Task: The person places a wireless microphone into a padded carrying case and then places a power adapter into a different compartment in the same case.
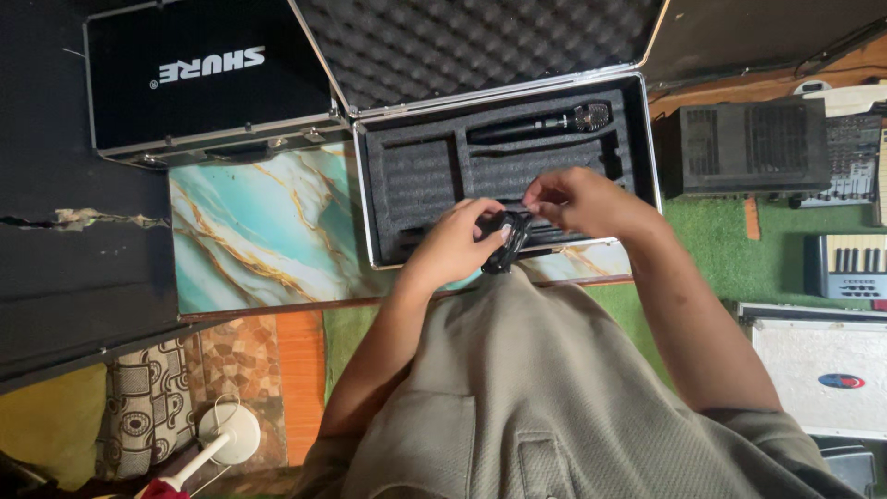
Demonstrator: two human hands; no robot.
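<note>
An open aluminium-edged case (370,199) lined with black foam lies on a marbled turquoise table top (259,231). A black microphone with a silver grille (554,122) rests in its upper slot. My left hand (457,245) grips a small black object (508,242) at the case's near edge. My right hand (577,199) pinches the top of that same object with its fingertips. What the object is cannot be made out. The lower foam slots are partly hidden by both hands.
A second, closed black case (208,79) stands at the back left. To the right on green carpet are a black amplifier box (748,148), a mixer (850,162), a small keyboard (850,266) and a white case (822,374). A white round stand (229,432) sits lower left.
</note>
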